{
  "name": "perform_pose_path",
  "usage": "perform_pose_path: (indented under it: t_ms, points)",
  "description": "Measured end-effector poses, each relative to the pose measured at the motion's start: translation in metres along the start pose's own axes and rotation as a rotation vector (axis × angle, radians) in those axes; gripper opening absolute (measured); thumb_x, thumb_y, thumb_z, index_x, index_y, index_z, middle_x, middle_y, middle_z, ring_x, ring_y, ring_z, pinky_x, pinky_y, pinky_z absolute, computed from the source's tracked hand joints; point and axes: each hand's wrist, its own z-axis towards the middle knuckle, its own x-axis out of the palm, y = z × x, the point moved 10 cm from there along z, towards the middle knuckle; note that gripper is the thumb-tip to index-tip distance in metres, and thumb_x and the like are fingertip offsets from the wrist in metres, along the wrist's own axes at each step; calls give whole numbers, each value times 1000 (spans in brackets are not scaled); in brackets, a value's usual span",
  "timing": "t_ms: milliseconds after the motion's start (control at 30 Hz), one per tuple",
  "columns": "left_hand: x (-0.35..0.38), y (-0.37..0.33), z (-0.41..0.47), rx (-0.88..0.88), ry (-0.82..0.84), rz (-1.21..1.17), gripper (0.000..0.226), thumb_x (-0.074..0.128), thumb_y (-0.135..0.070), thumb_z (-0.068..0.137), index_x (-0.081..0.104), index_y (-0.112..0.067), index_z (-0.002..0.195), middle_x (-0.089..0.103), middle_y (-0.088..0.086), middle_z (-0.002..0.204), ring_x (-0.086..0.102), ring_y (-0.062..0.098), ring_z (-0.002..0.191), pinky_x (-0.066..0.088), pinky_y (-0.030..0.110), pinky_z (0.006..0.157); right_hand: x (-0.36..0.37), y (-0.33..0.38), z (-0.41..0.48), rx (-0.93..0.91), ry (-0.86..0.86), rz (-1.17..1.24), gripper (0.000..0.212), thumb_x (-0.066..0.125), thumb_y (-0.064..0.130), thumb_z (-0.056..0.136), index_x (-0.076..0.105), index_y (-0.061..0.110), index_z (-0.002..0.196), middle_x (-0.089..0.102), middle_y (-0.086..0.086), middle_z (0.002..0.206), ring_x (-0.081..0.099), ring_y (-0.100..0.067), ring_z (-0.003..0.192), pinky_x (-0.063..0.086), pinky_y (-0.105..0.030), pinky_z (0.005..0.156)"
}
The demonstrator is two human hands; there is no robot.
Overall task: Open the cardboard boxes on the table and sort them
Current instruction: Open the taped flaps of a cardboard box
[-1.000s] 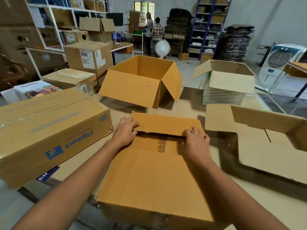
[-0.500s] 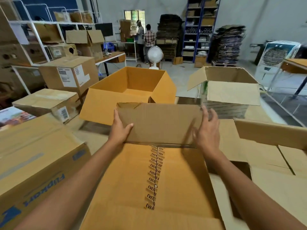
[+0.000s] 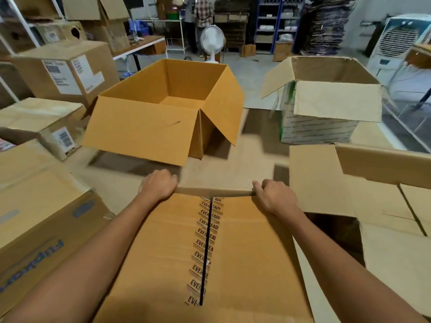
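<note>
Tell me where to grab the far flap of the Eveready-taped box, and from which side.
Grip the far flap at both ends, as the left hand and right hand do, reaching over the box top from the near side. It is wide, thin and hinged at the far edge; a one-ended pull might twist it.

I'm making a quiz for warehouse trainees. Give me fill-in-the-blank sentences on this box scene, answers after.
1. The tape on the nearest box repeats the word ____.
2. The box with blue lettering lies on the person's ____ side.
3. Beyond the left hand and right hand, the orange box stands with its top ____.
4. On the floor behind it stands a white ____.
Missing words: EVEREADY; left; open; fan.
</note>
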Motion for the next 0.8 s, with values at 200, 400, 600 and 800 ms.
perform_pose_path:
  t_ms: [200,400,600,800]
  points:
    - [-15,-7,-22,14,-97,-24,49,29,-38,102,65,-8,89,69,19,101,62,37,91,46,41,77,-14,5,-12,17,-74,-6,56,28,56,100,64,14,98,67,-8,92,60,-28,82,51,-38,71]
    - [-31,-17,-80,137,-29,-11,40,36,-44,100,61,-15,112,63,13,121,50,34,116,46,50,93,-36,17,-56,-12,-96,-3,36,46,47,96,62,17,109,64,-7,102,59,-29,97,50,-48,89]
    - [-41,-28,-179,373,31,-10,52,48,-54,97,58,-17,131,58,7,135,48,27,126,43,48,103,-52,37,-132,-129,-73,131,41,58,45,95,65,18,124,68,-6,120,60,-28,112,49,-46,97]
    - [-52,-43,-271,534,112,-56,57,50,-61,94,63,-17,128,66,2,126,59,20,113,48,35,94,-48,77,-231,-374,276,196,54,61,56,91,62,20,131,61,-1,135,58,-21,121,45,-33,96]
